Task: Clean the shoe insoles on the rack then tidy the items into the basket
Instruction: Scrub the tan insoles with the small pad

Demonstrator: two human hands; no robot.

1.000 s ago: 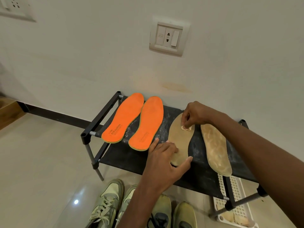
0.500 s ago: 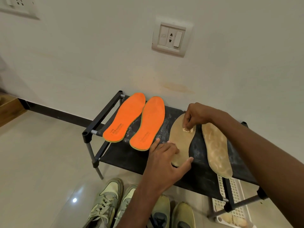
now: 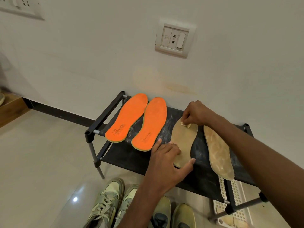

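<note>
Pinching a small pale wipe [image 3: 185,125], the right hand [image 3: 196,114] is pressed on the tan insole [image 3: 184,142] atop the rack [image 3: 125,155]; its heel is pinned by the left hand [image 3: 166,159], fingers spread. At 5 o'clock, a white basket [image 3: 236,191] holds pale, unidentifiable items.

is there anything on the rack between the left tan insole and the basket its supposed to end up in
Yes. The second tan insole lies on the rack to the right of the tan insole being wiped, on the side where the white basket sits on the floor under the rack's right end. The rack's own shelf also covers much of the basket from above.
</note>
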